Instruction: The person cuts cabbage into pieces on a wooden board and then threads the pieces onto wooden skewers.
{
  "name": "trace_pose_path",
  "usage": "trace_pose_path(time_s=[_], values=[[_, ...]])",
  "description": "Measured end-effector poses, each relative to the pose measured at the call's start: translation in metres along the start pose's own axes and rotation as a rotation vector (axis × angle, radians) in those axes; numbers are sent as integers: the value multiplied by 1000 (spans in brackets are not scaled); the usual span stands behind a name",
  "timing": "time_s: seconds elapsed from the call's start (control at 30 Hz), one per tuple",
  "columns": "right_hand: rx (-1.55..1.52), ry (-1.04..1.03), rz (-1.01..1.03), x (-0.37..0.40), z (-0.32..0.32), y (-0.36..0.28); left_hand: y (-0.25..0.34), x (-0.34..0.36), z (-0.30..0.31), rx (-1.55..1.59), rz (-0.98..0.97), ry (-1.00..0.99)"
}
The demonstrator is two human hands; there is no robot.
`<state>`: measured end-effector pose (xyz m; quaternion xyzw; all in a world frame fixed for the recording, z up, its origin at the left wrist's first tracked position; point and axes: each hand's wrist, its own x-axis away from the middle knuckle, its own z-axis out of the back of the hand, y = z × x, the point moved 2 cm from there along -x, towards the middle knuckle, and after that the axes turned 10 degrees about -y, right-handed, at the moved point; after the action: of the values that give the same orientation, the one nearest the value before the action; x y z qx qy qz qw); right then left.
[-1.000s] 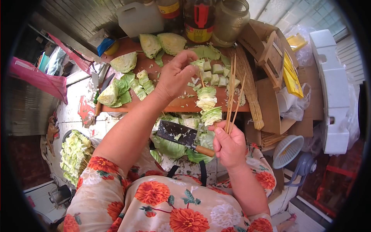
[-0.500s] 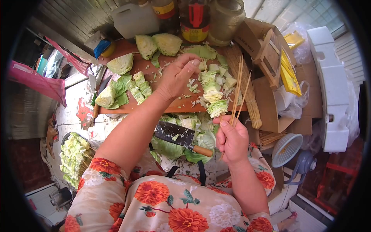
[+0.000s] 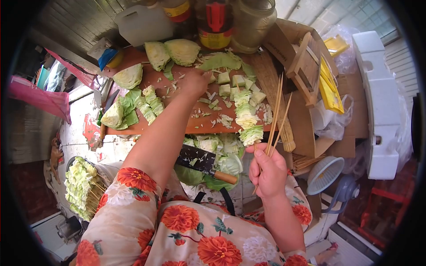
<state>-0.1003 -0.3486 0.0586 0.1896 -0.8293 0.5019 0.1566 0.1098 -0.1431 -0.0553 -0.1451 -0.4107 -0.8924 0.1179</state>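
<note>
My right hand (image 3: 268, 170) is closed around several bamboo skewers (image 3: 276, 115). One of them carries a row of threaded cabbage pieces (image 3: 246, 119), its tip pointing away from me over the board. Two bare skewers slant up beside it. My left hand (image 3: 196, 83) is low over the orange cutting board (image 3: 177, 122), fingertips at the left edge of a group of pale cabbage cubes (image 3: 224, 78). Its fingers are mostly hidden behind the back of the hand. A cleaver (image 3: 199, 160) with a wooden handle lies on cabbage below the board.
Cabbage wedges (image 3: 182, 52) and cut leaves lie on the board's back and left. Large jars and bottles (image 3: 215, 26) stand behind. A bundle of skewers (image 3: 279, 102) and cardboard boxes (image 3: 306, 115) are at right. Finished cabbage skewers (image 3: 82, 186) fill a container at lower left.
My left hand has moved from the far end of the threaded skewer to the left edge of the cabbage cubes. My right hand still holds the skewers; the view has shifted slightly.
</note>
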Motion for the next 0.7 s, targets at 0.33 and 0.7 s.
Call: trace_pose_path(time_s=[0.33, 0.7], values=[[37, -31, -56, -2, -1, -6, -1, -4, -1, 66, 136, -330], [117, -58, -45, -2, -22, 2, 23, 48, 26, 1188, -9, -475]])
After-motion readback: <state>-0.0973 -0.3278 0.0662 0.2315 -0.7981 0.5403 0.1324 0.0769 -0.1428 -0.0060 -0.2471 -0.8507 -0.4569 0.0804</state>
